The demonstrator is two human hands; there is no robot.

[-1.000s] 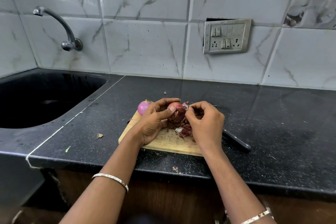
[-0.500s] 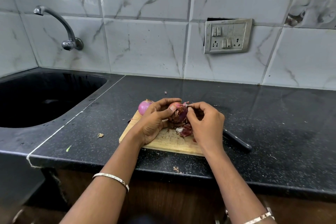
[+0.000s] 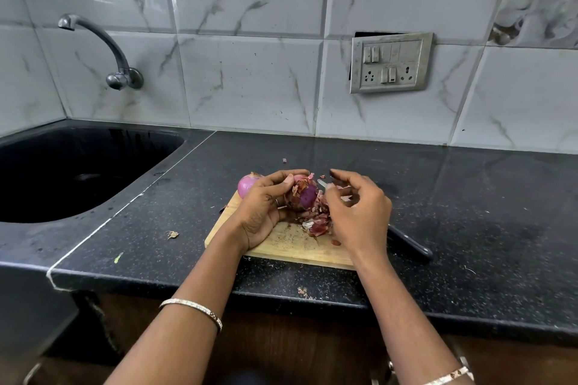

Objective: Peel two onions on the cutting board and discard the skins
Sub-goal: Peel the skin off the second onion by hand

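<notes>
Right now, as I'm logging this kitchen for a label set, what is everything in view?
counter: 1, black
cutting board: 1, wooden, on counter
held onion: 1, purple, partly peeled, above board
second onion: 1, pink, at board's far left corner
skins: pile, reddish, on board
knife: 1, black handle, right of board
sink: 1, black, left
tap: 1, metal, above sink
switch plate: 1, grey, on wall
bangles: 2, silver, wrists
left hand: grips held onion
right hand: beside it, fingers curled; pinch unclear

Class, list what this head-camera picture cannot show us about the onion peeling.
Second onion: head view, mostly behind the left hand; peel state unclear.
Knife: head view, blade mostly covered by the right hand.
Right hand's pinch: head view, curled fingers hide whether skin is held.
</notes>
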